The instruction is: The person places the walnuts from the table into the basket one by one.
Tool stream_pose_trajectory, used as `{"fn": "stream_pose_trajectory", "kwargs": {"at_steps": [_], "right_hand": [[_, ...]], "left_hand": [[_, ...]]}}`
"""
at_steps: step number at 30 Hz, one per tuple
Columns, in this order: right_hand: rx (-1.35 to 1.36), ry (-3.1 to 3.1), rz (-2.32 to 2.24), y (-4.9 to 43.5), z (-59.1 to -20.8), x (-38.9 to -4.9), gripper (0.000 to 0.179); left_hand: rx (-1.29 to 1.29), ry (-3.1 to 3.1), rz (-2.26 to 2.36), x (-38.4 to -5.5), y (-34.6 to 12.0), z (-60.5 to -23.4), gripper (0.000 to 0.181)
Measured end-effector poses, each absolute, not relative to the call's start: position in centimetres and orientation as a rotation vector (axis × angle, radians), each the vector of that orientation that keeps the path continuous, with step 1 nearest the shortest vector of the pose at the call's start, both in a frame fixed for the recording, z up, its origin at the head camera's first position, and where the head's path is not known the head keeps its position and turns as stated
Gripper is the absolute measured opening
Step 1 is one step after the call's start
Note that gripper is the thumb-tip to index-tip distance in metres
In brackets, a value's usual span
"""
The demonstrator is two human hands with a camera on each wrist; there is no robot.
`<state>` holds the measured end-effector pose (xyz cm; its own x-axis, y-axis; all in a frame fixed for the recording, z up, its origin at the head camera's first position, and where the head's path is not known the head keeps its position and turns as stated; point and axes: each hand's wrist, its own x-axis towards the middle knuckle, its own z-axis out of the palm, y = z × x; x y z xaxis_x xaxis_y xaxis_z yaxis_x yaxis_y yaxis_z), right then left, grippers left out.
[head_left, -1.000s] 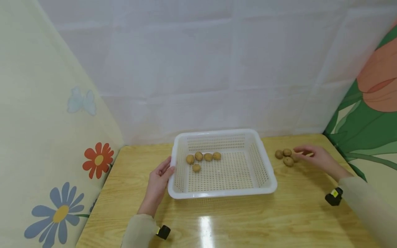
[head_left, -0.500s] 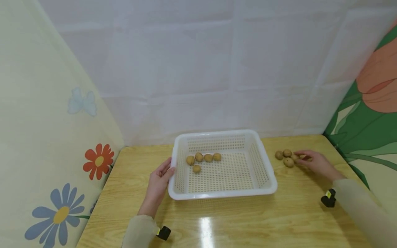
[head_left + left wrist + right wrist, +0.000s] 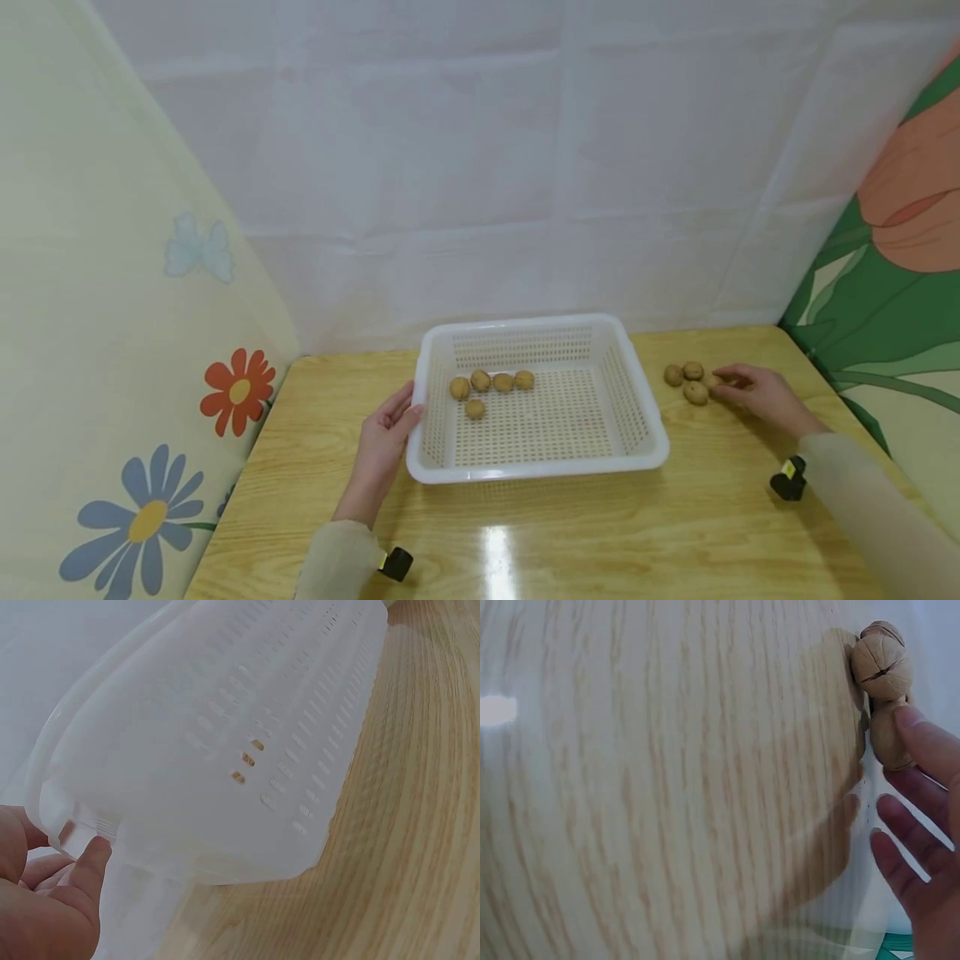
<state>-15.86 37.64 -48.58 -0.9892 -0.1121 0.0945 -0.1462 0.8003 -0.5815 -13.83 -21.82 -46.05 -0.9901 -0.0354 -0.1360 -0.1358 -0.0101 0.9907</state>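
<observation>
My left hand (image 3: 382, 437) grips the left rim of a white perforated plastic basket (image 3: 536, 471), thumb over the edge and fingers beneath it. Several walnuts (image 3: 481, 381) lie on the basket's floor, towards its left side. On the tabletop to the right, my right hand (image 3: 761, 396) pinches a walnut (image 3: 889, 739) between thumb and index finger, while the other fingers are spread apart. Close against it sit three more walnuts (image 3: 696, 392). The left wrist view shows the basket's outer wall (image 3: 150, 780), with bits of brown showing through its slots.
The wooden table (image 3: 600, 533) carries the basket and the loose walnuts. A white sheet (image 3: 450, 167) hangs along the back edge. Flower-printed panels (image 3: 112, 333) stand at the left and right sides.
My right hand has moved slightly left and down, its thumb and index finger coming together on the walnut nearest it. My left hand and the basket stay in place.
</observation>
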Motion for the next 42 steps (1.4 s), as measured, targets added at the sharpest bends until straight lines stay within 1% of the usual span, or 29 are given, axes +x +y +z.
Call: {"fn": "stream_pose_trajectory", "kwargs": {"at_steps": [10, 17, 22, 29, 37, 42], "right_hand": [[0.156, -2.865, 0.956, 37.5, -47.3, -15.2, 0.04], [0.117, -2.908, 0.962, 36.6, -45.7, -15.2, 0.045], [0.13, -2.941, 0.991, 35.2, -43.9, -15.3, 0.05], [0.196, -2.96, 0.989, 32.8, -41.0, -15.5, 0.049], [0.252, -3.011, 1.069, 29.6, -38.4, -16.5, 0.053], [0.347, -3.009, 1.066, 27.6, -37.4, -17.3, 0.05]], "left_hand": [[-0.197, 2.172, 2.17, -13.7, -21.8, -46.0, 0.053], [-0.212, 2.164, 2.168, -13.8, -21.8, -46.0, 0.053], [-0.196, 2.154, 2.17, -14.0, -21.9, -46.0, 0.053], [-0.179, 2.156, 2.169, -14.0, -22.0, -46.1, 0.053], [-0.179, 2.158, 2.185, -14.0, -21.9, -46.1, 0.053], [-0.179, 2.16, 2.18, -13.8, -21.9, -46.0, 0.054]]}}
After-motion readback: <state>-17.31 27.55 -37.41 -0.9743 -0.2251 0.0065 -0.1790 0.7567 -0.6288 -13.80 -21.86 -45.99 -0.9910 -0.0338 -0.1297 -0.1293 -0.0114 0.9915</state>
